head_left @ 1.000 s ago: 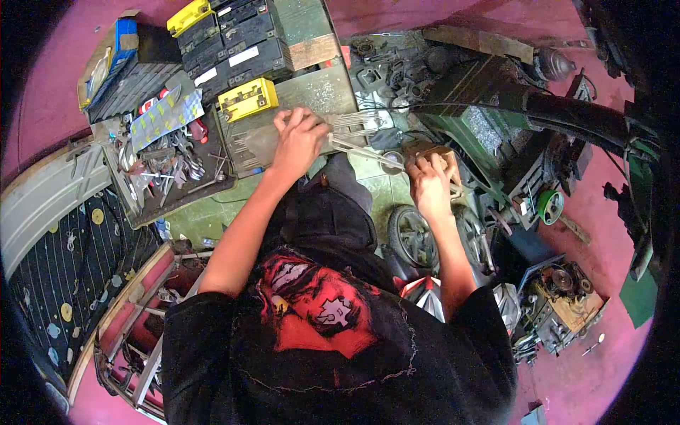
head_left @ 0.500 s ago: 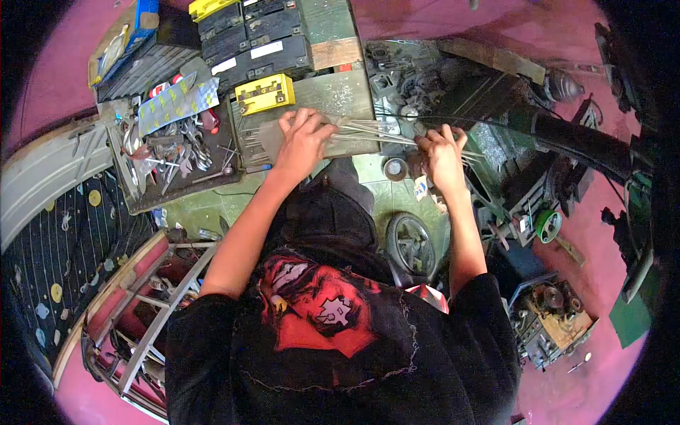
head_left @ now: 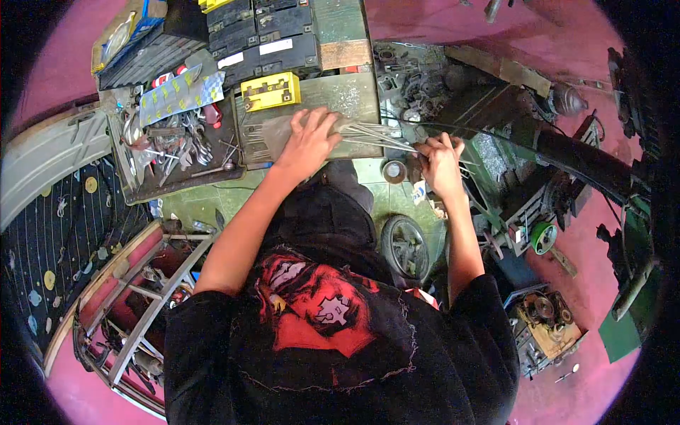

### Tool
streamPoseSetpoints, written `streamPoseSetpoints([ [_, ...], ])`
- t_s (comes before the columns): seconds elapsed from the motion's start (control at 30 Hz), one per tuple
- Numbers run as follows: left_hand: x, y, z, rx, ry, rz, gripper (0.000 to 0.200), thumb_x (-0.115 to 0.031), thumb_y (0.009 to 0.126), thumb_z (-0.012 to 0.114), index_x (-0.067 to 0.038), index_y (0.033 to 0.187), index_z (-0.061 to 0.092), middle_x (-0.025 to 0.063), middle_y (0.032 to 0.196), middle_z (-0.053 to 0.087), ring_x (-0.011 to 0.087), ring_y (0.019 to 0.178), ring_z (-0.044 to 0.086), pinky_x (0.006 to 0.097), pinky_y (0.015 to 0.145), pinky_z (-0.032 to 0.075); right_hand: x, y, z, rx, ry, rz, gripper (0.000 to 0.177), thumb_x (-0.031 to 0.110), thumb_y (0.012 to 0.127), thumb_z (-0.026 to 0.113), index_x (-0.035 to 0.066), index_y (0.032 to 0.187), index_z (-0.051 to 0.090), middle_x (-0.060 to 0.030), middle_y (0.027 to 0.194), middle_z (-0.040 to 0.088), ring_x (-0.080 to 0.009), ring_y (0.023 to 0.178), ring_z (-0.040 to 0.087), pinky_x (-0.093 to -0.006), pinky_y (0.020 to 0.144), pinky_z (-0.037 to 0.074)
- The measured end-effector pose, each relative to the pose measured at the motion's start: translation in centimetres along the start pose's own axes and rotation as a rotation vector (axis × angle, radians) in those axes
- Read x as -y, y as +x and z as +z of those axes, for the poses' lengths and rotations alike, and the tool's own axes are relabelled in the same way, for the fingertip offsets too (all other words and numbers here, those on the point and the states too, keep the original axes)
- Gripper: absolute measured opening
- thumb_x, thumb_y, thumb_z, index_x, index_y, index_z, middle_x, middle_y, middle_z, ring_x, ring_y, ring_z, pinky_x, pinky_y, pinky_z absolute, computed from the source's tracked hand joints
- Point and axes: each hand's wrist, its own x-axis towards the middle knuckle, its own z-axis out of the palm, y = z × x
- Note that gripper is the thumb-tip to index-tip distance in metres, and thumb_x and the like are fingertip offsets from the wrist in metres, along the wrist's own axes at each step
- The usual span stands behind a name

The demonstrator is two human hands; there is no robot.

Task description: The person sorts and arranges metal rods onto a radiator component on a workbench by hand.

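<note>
A bundle of long thin metal rods that look like wheel spokes point(head_left: 370, 133) lies over the right front of the bench, its ends past the edge. My left hand point(head_left: 309, 142) presses with curled fingers on the clear plastic bag point(head_left: 267, 134) around the left part of the bundle. Beyond the bench edge, my right hand point(head_left: 443, 166) pinches the right ends of some spokes, with a few tips showing past its fingers. How many it holds is hidden.
A yellow battery frame point(head_left: 270, 91) and several black batteries point(head_left: 265, 35) stand on the bench point(head_left: 358, 99). Left of it is a tool tray point(head_left: 185, 178) with spanners. Below my right hand are a round tin point(head_left: 394, 170) and a wheel point(head_left: 406, 248).
The whole view has shifted slightly. My right hand has tilted a little and fewer spoke tips show beyond it. My left hand stays on the bag.
</note>
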Motion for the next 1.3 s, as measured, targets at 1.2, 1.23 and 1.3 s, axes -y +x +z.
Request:
streamPoseSetpoints([
  [1.2,0.4,-1.8,2.1,-0.182,-0.123,-0.100,0.041,-0.014,0.081,0.073,-0.017,0.121,0.077,-0.0008,0.121,0.067,0.0240,0.125,0.053,0.0524,0.109,0.030,9.1,6.7,7.7,-0.192,0.108,-0.247,0.014,0.009,0.074,0.068,0.008,0.088,0.072,-0.0047,0.096,0.064,-0.0274,0.107,0.056,-0.0530,0.101,0.035],
  [1.23,0.3,-1.7,2.0,-0.200,-0.164,-0.090,0.042,-0.014,0.081,0.073,-0.017,0.123,0.076,-0.0005,0.120,0.068,0.0237,0.124,0.054,0.0518,0.108,0.031,9.3,6.8,8.1,-0.223,0.118,-0.252,0.010,0.011,0.075,0.068,0.008,0.084,0.071,-0.0047,0.094,0.063,-0.0277,0.106,0.056,-0.0529,0.100,0.037],
  [1.3,0.2,-1.7,2.1,-0.203,-0.176,-0.107,0.042,-0.013,0.081,0.073,-0.017,0.123,0.076,-0.0006,0.121,0.069,0.0232,0.123,0.054,0.0509,0.108,0.031,9.7,6.9,8.8,-0.221,0.129,-0.240,0.010,0.010,0.073,0.068,0.008,0.083,0.070,-0.0052,0.094,0.063,-0.0285,0.107,0.056,-0.0532,0.100,0.037],
])
